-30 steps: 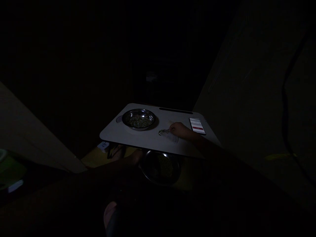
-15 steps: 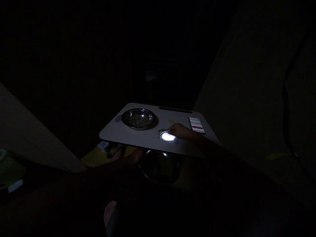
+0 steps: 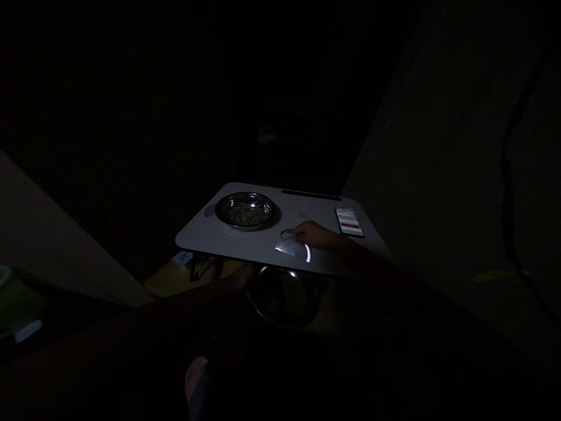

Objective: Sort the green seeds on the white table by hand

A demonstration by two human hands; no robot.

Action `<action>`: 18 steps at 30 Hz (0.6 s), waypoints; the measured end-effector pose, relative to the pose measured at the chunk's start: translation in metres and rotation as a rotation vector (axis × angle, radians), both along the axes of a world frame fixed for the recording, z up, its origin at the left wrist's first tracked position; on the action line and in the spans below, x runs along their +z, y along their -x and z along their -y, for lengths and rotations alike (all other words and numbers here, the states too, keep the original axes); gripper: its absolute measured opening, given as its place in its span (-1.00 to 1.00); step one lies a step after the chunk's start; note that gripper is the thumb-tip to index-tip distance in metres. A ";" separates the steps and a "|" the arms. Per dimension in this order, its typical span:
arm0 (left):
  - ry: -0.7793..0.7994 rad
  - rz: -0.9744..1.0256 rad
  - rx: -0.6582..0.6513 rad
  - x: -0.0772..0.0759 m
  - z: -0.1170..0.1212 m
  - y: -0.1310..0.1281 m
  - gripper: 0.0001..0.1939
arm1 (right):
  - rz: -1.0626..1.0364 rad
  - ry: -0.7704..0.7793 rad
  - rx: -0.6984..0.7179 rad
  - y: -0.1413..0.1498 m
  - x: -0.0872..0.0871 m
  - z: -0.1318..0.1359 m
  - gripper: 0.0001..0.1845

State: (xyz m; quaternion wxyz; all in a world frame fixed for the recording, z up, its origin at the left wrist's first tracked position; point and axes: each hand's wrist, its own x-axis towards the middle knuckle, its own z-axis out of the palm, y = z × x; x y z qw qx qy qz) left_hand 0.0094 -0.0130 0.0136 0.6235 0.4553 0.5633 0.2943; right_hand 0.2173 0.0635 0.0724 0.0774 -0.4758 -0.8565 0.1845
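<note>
On the white table, my right hand is closed in a pinch at the upper edge of a shiny half-round metal piece. Its curved lower edge catches the light; I cannot tell its exact kind. Small green bits, like beans or peas, lie just beyond it. Below the table's front edge, my left hand grips the rim of a steel bowl with green bits inside. Darkness hides most of its fingers. A second steel bowl, also holding greenish bits, stands at the table's left.
A phone with a lit screen lies at the right of the small white table. A dark slot runs along its far edge. A wall rises at the right, a pale panel at the left. The surroundings are very dark.
My right hand has shifted slightly left, and the metal piece has tilted, so its bright glare has shrunk to a strip along the edge. My left hand and both bowls stay put.
</note>
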 end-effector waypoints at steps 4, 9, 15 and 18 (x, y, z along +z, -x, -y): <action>0.058 0.027 0.057 0.004 0.003 -0.001 -0.84 | -0.013 0.020 0.060 0.009 0.001 0.005 -0.77; 0.060 -0.014 0.058 -0.003 -0.002 -0.001 -0.84 | 0.011 0.126 0.122 0.021 0.007 0.014 -0.81; 0.122 0.013 0.036 0.002 0.002 0.000 -0.85 | 0.003 0.078 0.157 0.018 0.008 0.012 -0.79; 0.126 0.016 0.048 0.016 0.010 -0.004 -0.84 | 0.007 -0.006 0.032 0.008 0.004 0.003 -0.76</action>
